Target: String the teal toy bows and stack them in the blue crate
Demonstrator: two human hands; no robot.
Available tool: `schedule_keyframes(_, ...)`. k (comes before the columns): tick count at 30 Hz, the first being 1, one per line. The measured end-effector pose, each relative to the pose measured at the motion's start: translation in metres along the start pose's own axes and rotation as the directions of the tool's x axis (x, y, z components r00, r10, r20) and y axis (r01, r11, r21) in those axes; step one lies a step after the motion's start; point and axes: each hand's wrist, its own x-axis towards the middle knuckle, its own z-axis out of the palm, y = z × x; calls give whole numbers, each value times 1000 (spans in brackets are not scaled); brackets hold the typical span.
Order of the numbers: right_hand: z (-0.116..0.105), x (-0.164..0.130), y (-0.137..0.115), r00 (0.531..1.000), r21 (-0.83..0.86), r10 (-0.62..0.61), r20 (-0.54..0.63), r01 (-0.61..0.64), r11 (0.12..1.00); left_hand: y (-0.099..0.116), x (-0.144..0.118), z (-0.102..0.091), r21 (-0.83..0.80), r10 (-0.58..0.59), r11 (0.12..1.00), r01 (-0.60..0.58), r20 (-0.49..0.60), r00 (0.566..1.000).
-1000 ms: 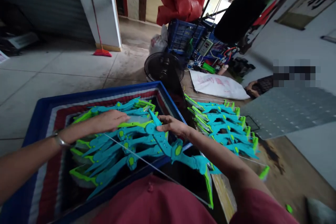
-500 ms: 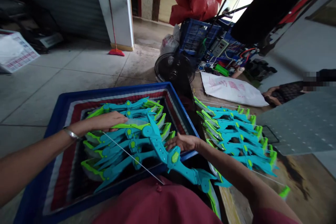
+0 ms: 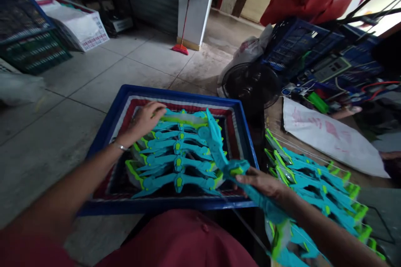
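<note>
A teal toy bow (image 3: 216, 144) with lime-green and clear limbs is held tilted above a blue tray (image 3: 188, 204). Around its middle grip, my right hand (image 3: 263, 183) is closed, thumb on top. The fingers of my left hand (image 3: 147, 121) are curled at the tip of the bow's far green limb, over the tray's back left. Beneath, several like bows (image 3: 178, 160) lie in a row, nested one behind another in the tray. The held bow's lower limb hangs to the right, partly behind my right forearm.
More bows (image 3: 322, 187) lie in a row on the wooden table to the right, beside a white sack (image 3: 332, 133). A black fan (image 3: 250, 85) stands behind the tray. Crates (image 3: 34, 50) and a red broom (image 3: 181, 48) are farther back on the floor.
The view has turned left. My right hand, earlier spread beside the bow's middle, now grips it. The bow has shifted over the tray, its left limb farther back with my left hand.
</note>
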Motion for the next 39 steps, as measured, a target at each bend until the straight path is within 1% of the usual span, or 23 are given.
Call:
schedule_keyframes(1,-8,-1,-20,994,-138,-57,-95,44,989,-14,-12,9,39,-55,998,59,-86,995)
schedule_keyframes(2,-16,1,-38,976,-295,-136,-171,81,952,-28,-25,21,75,-105,990,116,-134,985)
schedule_keyframes(3,-24,7,-53,948,-453,-230,-219,110,885,-41,-38,39,106,-138,982,153,-135,981)
schedule_keyframes(4,-32,18,-65,915,-601,-330,-231,133,788,-52,-50,60,131,-149,978,161,-94,984)
schedule_keyframes(5,-39,35,-72,878,-728,-429,-211,152,669,-60,-60,84,147,-136,979,138,-25,990)
schedule_keyframes(6,-44,56,-76,842,-823,-512,-167,167,543,-66,-67,110,158,-109,982,100,49,993)
schedule_keyframes(7,-47,84,-75,809,-887,-576,-119,174,427,-70,-70,135,171,-87,983,68,107,990)
schedule_keyframes(8,-47,115,-70,788,-931,-610,-83,157,330,-72,-71,159,184,-67,982,38,156,986)
schedule_keyframes(9,-45,149,-63,786,-959,-616,-61,124,253,-73,-69,181,198,-53,980,14,193,980)
schedule_keyframes(10,-41,185,-53,805,-978,-589,-70,62,201,-73,-66,198,210,-42,978,-6,223,974)
schedule_keyframes(11,-35,220,-41,830,-986,-549,-102,-13,164,-73,-62,213,221,-31,975,-24,245,969)
schedule_keyframes(13,-23,284,-15,861,-987,-485,-152,-103,126,-74,-57,231,240,-12,969,-55,269,963)
schedule_keyframes(15,-13,332,8,877,-985,-452,-166,-129,111,-74,-59,239,262,6,962,-79,268,964)
schedule_keyframes(16,-11,349,19,883,-985,-438,-167,-135,104,-74,-62,242,275,11,958,-85,259,966)
schedule_keyframes(17,-10,362,28,889,-986,-427,-166,-137,98,-73,-65,244,289,15,953,-89,249,968)
schedule_keyframes(19,-12,377,43,899,-988,-410,-155,-131,85,-72,-72,246,309,19,946,-93,233,972)
schedule_keyframes(21,-15,381,54,904,-990,-404,-142,-125,69,-70,-77,247,320,26,942,-99,227,974)
schedule_keyframes(24,-15,375,66,911,-993,-396,-112,-111,27,-68,-82,247,318,48,940,-122,232,972)
schedule_keyframes(27,-11,369,72,920,-996,-385,-72,-87,-22,-65,-87,248,304,87,939,-161,244,966)
schedule_keyframes(30,-8,369,73,917,-995,-393,-67,-93,-48,-64,-92,250,308,119,932,-192,239,964)
schedule_keyframes(35,-4,372,71,913,-994,-402,-76,-102,-45,-70,-98,253,332,163,914,-234,227,960)
schedule_keyframes(39,3,370,71,919,-997,-387,-71,-81,-9,-76,-104,250,340,178,905,-257,248,952)
